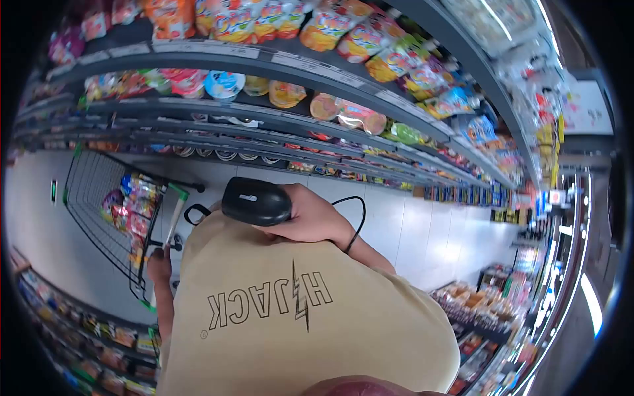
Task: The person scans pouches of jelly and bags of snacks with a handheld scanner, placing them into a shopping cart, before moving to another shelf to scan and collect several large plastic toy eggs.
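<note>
My right hand [314, 214] is closed around a black handheld scanner [256, 201], held in front of my chest. Its rounded top faces the camera, and the fingers underneath are mostly hidden. A thin black cord [363, 214] loops out beside my wrist. On the left, my left hand [159, 265] is closed on the pale handle [176, 214] of a shopping cart [99, 241]. Colourful bagged snacks [135, 211] lie in the cart's wire basket. My beige printed shirt [317, 356] fills the lower middle.
Ahead stands a long shelf rack [218, 53] with jelly cups [224, 84] and pouches [327, 26] on several levels. Another stocked shelf [99, 336] borders the lower left. Pale floor tiles [422, 228] run rightward towards a display of packaged goods [472, 303].
</note>
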The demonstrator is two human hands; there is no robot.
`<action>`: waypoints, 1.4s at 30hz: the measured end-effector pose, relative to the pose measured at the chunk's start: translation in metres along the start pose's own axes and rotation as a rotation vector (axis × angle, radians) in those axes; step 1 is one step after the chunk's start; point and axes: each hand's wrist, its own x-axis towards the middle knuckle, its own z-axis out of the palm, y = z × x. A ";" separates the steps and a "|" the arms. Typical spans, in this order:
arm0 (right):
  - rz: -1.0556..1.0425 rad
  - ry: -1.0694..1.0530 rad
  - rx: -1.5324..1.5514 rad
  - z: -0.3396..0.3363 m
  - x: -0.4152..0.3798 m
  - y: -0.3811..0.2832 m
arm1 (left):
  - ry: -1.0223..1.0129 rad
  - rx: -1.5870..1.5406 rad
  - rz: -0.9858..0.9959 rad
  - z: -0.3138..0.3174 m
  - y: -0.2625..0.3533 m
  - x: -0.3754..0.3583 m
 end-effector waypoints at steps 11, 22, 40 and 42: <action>-0.001 0.067 0.006 0.021 -0.003 0.009 | -0.315 0.178 0.273 -0.024 -0.006 0.026; -0.056 0.101 0.018 0.027 -0.010 0.007 | -0.379 0.177 0.309 -0.029 -0.007 0.035; 0.149 0.422 -0.009 0.045 -0.023 0.014 | -1.006 -0.428 0.180 -0.021 -0.012 0.076; 0.205 0.370 -0.040 0.043 -0.022 0.020 | -1.006 -0.636 0.014 -0.089 -0.004 0.080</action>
